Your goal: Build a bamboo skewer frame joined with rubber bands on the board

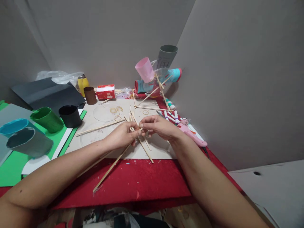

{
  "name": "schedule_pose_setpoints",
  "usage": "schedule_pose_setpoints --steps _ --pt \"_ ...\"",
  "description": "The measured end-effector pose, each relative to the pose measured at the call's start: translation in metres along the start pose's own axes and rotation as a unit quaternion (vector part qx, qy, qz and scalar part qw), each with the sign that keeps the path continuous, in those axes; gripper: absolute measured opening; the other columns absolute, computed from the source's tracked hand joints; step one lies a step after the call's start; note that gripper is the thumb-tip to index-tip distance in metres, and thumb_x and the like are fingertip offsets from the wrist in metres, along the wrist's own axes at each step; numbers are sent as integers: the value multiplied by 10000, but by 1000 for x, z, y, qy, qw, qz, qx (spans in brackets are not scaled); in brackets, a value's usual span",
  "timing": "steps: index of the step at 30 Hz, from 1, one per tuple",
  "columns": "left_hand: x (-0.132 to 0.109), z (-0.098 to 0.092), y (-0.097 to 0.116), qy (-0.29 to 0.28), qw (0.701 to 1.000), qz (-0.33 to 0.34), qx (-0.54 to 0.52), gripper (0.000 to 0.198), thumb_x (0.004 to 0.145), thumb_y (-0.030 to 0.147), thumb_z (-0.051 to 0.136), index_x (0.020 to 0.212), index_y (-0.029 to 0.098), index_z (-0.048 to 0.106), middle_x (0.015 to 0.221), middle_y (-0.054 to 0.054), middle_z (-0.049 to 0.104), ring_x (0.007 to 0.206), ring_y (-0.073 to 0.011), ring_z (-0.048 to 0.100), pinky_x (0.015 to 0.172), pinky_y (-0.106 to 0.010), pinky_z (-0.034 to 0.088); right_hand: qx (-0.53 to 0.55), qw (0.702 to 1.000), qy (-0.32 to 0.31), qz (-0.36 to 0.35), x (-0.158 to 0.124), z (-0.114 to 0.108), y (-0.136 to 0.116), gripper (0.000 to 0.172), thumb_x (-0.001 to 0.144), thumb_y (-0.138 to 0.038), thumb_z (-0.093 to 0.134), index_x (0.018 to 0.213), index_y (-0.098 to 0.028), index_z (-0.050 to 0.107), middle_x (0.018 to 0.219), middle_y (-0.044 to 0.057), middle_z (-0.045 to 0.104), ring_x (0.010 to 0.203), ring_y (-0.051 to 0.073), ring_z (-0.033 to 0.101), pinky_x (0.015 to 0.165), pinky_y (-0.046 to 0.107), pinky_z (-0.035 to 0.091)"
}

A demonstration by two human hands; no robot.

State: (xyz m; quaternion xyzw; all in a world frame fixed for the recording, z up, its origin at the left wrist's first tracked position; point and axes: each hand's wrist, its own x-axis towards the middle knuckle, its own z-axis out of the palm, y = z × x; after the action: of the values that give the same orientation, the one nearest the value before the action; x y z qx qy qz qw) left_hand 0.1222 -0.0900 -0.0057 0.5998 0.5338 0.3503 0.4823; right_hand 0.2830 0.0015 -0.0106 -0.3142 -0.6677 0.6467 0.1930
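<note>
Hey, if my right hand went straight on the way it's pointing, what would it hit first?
Your right hand would likely meet your left hand and the sticks it holds; whether the hands touch now is unclear.

Indoor handicraft corner, by the look of it. Plain grey walls (95, 38) stand behind and to the right of the pale board (163, 152). Red cloth (152, 182) spreads beneath the board. On the board: thin wooden sticks (101, 127), rubber bands (119, 108). Left of it: green craft sheet (10, 174), coloured paper cylinders (47, 120). Right of it: markers (176, 117), pink glue gun (193, 135). Whether home, classroom or studio, cannot tell.
</note>
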Motion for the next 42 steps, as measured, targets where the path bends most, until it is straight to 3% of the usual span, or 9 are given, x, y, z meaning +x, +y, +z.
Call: schedule_pose_setpoints --steps 8,13,20,24,27,30,33,37,42 --pt "4 -2 -10 46 999 -24 -4 118 822 229 593 718 175 582 440 -1 561 329 -99 461 374 -184 285 -129 985 89 -68 0 16 7 156 745 -317 642 684 -173 650 589 15 620 521 128 558 470 235 453" --pt "7 -2 -15 82 996 -41 14 167 820 200 576 658 176 541 412 7 540 331 -113 482 384 -190 308 -241 939 185 -160 1 28 20 130 795 -274 607 702 -199 658 674 36 623 581 167 565 514 282 453" --pt "9 -2 -19 104 993 -39 -29 116 820 141 541 713 171 506 434 21 552 331 -80 427 394 -173 274 -371 861 202 -284 2 34 22 132 824 -249 558 772 -248 679 761 58 647 722 214 596 671 343 467" --pt "14 -1 -20 98 985 -59 -129 134 810 65 508 737 172 475 437 27 550 297 -52 356 369 -172 224 -356 874 157 -293 2 35 18 135 841 -257 553 811 -249 685 813 66 653 771 218 607 706 350 475" --pt "17 -2 -21 114 970 -57 -205 117 832 90 519 775 175 463 449 30 553 277 -45 333 348 -177 208 -297 896 209 -256 1 32 16 129 859 -300 571 905 -237 674 901 68 661 761 210 627 691 345 487" --pt "19 -5 -21 126 958 -31 -255 77 844 121 531 851 170 471 486 30 574 273 -38 327 341 -176 220 -231 917 250 -207 -2 31 12 213 874 -400 569 822 -211 653 736 41 645 593 170 599 565 298 467" --pt "18 -8 -21 130 948 -6 -291 131 839 143 547 943 170 473 486 50 565 284 -41 337 345 -165 243 -192 959 162 -132 -5 36 9 417 851 -522 563 600 -190 592 495 8 543 448 132 500 452 259 394" --pt "18 -10 -21 147 935 13 -321 229 810 192 601 993 180 463 525 47 592 305 -35 348 357 -147 252 -115 993 -18 -1 -6 54 12 451 755 -571 652 563 -176 552 454 -2 532 402 117 496 405 231 366" --pt "20 -14 -23 177 930 41 -320 318 738 314 692 916 182 464 558 28 621 317 -32 358 355 -146 273 -14 997 -58 39 -7 70 17 406 732 -559 667 746 -181 521 528 -17 600 404 119 554 388 198 376"
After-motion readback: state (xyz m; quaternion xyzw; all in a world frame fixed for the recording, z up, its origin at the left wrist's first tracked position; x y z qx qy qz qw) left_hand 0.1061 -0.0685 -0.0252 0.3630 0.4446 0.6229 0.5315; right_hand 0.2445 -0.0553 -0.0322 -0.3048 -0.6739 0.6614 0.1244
